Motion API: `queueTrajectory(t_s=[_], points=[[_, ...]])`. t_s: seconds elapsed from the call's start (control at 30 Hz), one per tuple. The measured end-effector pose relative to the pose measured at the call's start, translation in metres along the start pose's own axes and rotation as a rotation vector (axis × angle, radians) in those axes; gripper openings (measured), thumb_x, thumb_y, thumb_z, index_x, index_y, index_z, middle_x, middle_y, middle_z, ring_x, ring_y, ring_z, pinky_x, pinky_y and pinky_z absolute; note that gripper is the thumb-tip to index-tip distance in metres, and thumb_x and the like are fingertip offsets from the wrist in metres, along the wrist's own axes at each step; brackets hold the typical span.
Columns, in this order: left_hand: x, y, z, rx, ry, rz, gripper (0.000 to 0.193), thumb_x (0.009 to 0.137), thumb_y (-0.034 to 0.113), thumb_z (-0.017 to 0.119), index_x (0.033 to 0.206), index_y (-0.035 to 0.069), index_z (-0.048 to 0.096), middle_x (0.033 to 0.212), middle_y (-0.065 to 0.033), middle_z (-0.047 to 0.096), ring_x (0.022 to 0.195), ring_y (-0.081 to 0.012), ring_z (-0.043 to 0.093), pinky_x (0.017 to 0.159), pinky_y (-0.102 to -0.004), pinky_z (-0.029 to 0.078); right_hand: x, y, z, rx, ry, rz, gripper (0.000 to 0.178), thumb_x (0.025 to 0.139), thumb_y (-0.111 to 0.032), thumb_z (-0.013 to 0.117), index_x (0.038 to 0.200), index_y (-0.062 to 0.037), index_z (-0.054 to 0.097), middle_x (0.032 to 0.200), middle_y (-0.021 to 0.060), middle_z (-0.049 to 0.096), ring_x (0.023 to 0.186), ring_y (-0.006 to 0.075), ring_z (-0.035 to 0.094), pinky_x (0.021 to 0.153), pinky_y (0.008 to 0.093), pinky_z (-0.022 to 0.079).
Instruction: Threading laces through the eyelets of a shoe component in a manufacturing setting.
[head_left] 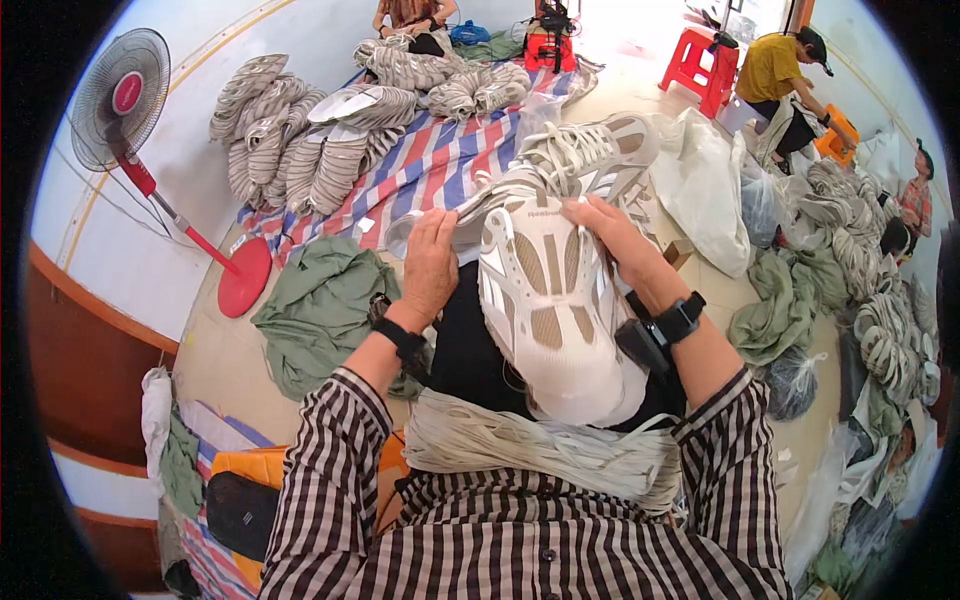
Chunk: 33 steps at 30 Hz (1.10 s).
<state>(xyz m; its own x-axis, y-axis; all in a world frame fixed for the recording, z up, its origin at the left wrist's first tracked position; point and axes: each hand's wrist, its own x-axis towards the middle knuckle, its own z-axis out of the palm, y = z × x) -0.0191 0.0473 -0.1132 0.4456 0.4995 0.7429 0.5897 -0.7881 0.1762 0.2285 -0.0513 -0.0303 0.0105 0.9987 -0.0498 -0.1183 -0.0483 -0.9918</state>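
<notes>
1. Nearest your waist, a bundle of pale laces point(540, 455) lies across your lap.
2. Just beyond it, the pale shoe upper point(550, 270) lies over your dark-clad lap, its rounded toe end toward you.
3. Your right hand point(625, 240) grips the upper's far right edge, thumb over the top.
4. Your left hand point(430, 265) is at the left of the upper's far end, fingers bent close together; you cannot tell from here what they pinch.
5. Past your hands sits a laced pale shoe point(585, 150); to your left, a crumpled green cloth point(325, 310) covers the floor.
6. Farther off, bundled uppers point(345, 150) are piled on a striped sheet point(455, 150), with a red stool point(700, 70) toward the right.
</notes>
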Motion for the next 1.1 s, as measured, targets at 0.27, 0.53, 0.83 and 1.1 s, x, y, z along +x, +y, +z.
queueTrajectory(t_s=[0.27,0.53,0.83,1.1], points=[[0.035,0.071,-0.076,-0.646,-0.035,-0.193,0.035,0.079,0.0,0.055,0.114,0.001,0.059,0.112,-0.0153,0.063,0.106,-0.026,0.059,0.093,-0.0331,0.043,0.005,0.009,-0.013,-0.227,0.048,-0.024,0.052,0.092,-0.041,0.051,0.124,-0.0001,0.048,0.118,0.0076,0.053,0.112,0.0146,0.047,0.099,0.0265,0.033],[0.03,0.108,-0.014,-0.446,0.028,-0.035,0.035,0.081,0.016,0.054,0.112,0.0,0.056,0.12,-0.0167,0.054,0.12,-0.0348,0.045,0.104,-0.0424,0.032,0.016,0.017,-0.013,-0.259,0.089,-0.141,0.048,0.088,-0.044,0.054,0.103,0.0018,0.055,0.1,0.0112,0.058,0.093,0.0167,0.052,0.085,0.0288,0.041],[0.024,0.106,-0.007,-0.5,0.066,-0.055,0.035,0.082,0.018,0.053,0.112,0.001,0.055,0.121,-0.016,0.052,0.123,-0.0388,0.04,0.106,-0.0449,0.028,-0.015,-0.006,-0.001,-0.31,0.13,-0.101,0.045,0.094,-0.037,0.047,0.119,-0.0003,0.051,0.112,0.0083,0.055,0.106,0.0141,0.05,0.092,0.0243,0.039],[0.038,0.099,-0.073,-0.658,0.019,-0.191,0.032,0.079,0.008,0.061,0.11,-0.001,0.057,0.112,-0.0137,0.058,0.109,-0.0252,0.054,0.097,-0.0315,0.039,-0.113,-0.019,-0.039,-0.637,0.112,-0.277,0.019,0.089,-0.016,0.057,0.095,0.0021,0.06,0.089,0.0046,0.064,0.082,0.0143,0.058,0.074,0.027,0.046]])
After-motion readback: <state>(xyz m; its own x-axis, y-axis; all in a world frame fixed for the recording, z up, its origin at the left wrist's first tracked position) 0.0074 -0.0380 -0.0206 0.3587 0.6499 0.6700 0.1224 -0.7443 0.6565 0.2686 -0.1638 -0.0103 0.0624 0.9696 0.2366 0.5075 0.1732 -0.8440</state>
